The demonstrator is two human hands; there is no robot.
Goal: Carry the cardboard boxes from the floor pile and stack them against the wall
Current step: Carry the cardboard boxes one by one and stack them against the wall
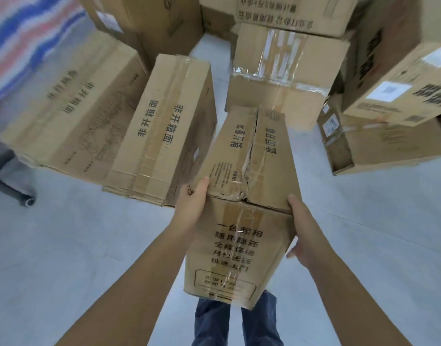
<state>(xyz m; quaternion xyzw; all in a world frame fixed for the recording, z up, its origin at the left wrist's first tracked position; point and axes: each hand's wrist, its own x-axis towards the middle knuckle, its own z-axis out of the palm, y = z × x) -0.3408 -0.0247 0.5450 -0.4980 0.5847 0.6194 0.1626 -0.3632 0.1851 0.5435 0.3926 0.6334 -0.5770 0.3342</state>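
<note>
I have the box (241, 221) up off the floor (64, 245), held between both hands in front of my legs. My left hand (193, 203) presses flat on the left side near the top edge, fingers straight, thumb on the top corner. My right hand (301, 228) holds the right side, thumb along the top edge; its fingers go around the far side, and I cannot see how much they curl.

The top seam of this box is torn and the tape is loose, so I think I should not squeeze near the flaps. Better to slide one hand under the bottom before walking.

Beyond my hands lies the pile (164, 126) of other boxes, close together. I judge the carry has just started, and I should turn slowly so the box does not hit them.
</note>
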